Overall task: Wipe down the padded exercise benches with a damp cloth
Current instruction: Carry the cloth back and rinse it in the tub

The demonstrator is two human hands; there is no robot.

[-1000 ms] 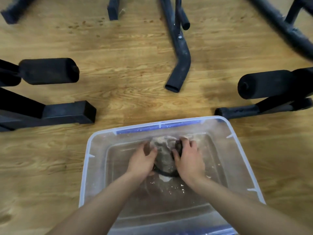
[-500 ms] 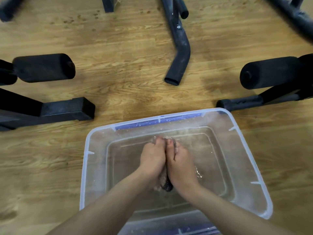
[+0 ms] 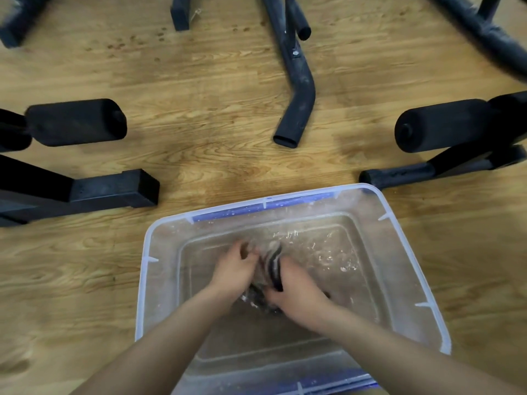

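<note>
A: The left hand (image 3: 236,269) and the right hand (image 3: 296,289) are both down inside the clear plastic tub (image 3: 142,280). What does each one hold?

B: Each hand has its fingers curled around the same cloth (image 3: 270,262), a bunched, grey, dark-striped piece pressed between the two palms. The left hand grips its far-left part, and the right hand grips its near-right part.

A: Where does the cloth sit?

B: Near the middle of the tub, in shallow water (image 3: 328,253) whose surface is rippled and flecked to the right of the hands. How much of the cloth is under water cannot be told.

A: And the surroundings?

B: The tub stands on a wooden floor (image 3: 214,155). Beyond it lie black bench parts: a foam roller (image 3: 75,122) and a square foot (image 3: 114,191) at left, a bent tubular leg (image 3: 299,89) at centre, and a second foam roller (image 3: 439,125) above a round foot (image 3: 399,175) at right. The round foot lies just beside the tub's far right corner.
</note>
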